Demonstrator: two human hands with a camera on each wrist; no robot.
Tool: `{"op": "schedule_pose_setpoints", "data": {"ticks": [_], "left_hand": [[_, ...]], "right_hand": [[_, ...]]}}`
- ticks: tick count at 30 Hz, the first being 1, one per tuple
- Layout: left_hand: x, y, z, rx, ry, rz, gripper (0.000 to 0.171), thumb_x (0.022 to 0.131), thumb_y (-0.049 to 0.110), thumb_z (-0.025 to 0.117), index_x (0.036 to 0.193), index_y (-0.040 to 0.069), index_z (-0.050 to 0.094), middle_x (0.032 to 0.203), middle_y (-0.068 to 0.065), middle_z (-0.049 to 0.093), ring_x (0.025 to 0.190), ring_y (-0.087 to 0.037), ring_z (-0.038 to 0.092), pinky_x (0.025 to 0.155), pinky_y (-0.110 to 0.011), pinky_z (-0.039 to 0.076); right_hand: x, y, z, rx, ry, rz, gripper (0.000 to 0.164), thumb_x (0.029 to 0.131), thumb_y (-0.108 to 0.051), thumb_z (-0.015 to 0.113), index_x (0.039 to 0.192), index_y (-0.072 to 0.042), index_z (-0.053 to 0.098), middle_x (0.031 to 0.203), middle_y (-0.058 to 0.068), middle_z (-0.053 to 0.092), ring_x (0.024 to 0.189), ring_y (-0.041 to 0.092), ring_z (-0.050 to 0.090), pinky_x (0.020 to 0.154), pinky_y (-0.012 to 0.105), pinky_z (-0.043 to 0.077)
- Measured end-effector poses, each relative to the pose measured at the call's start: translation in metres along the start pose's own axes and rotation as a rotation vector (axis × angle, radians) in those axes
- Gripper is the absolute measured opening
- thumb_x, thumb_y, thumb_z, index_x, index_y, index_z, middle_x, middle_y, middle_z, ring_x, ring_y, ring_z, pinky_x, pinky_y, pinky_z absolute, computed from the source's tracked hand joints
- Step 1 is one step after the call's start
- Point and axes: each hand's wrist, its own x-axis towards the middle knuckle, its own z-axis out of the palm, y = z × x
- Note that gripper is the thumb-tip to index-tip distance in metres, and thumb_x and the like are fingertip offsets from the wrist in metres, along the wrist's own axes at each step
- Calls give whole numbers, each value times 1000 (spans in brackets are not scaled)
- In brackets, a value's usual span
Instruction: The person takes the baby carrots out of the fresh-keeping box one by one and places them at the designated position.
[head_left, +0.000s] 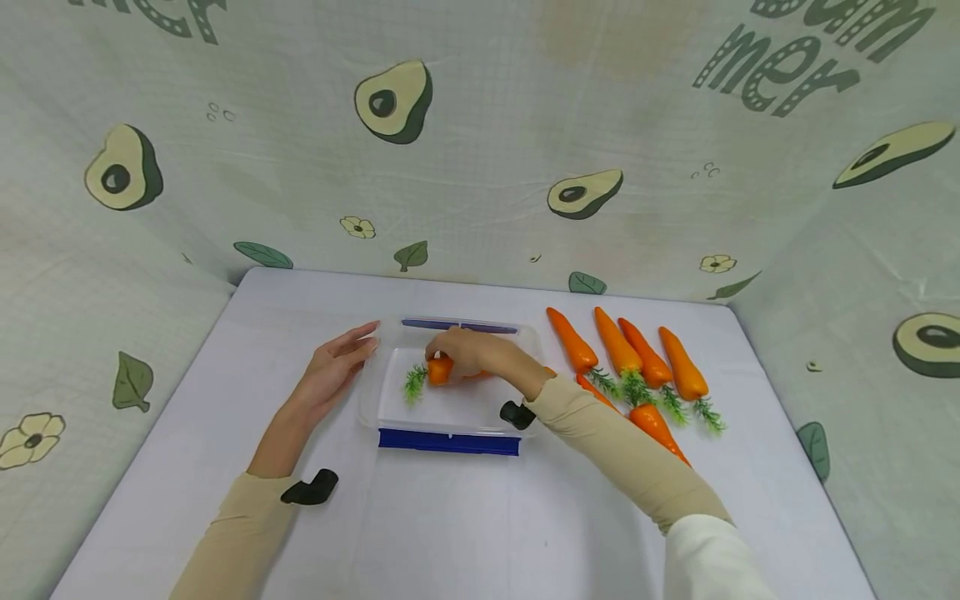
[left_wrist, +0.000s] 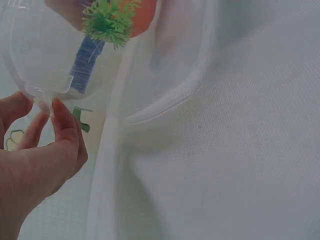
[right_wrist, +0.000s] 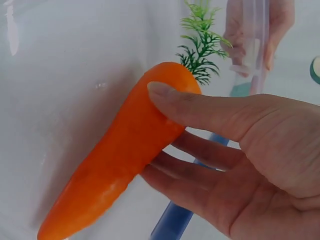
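Observation:
A clear plastic box (head_left: 420,417) with blue side latches (head_left: 448,442) stands on the white table. Inside it, my right hand (head_left: 461,350) grips an orange toy carrot (right_wrist: 115,150) near its thick end, thumb on top and fingers beneath. The carrot's green leafy top (head_left: 415,384) points left, toward the box's left wall, and its tip points the other way. At that left side, my left hand (head_left: 333,371) pinches the box's rim between thumb and fingers; the left wrist view shows the fingertips at a clear tab on the edge.
Right of the box, several more toy carrots (head_left: 684,367) lie on the table (head_left: 300,533), green tops bunched together. My right forearm crosses in front of some of them. A cloth printed with avocados (head_left: 393,102) hangs behind and along both sides of the table.

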Motion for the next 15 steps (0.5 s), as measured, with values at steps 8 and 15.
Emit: {"op": "schedule_pose_setpoints", "data": {"ticks": [8, 15], "left_hand": [[-1, 0, 1, 19, 1, -11, 60, 104, 32, 64, 157, 14, 44, 143, -3, 47, 118, -7, 47, 111, -29, 35], [-3, 2, 1, 37, 3, -13, 60, 104, 34, 64, 157, 16, 44, 146, -3, 45, 120, -8, 46, 114, -30, 34]], "right_hand": [[-12, 10, -4, 55, 30, -152, 45, 95, -5, 73, 138, -1, 62, 132, 14, 65, 118, 26, 59, 104, 32, 47], [-23, 21, -9, 146, 87, -235, 46, 97, -4, 71, 140, 3, 58, 132, 18, 64, 116, 28, 61, 101, 37, 52]]}}
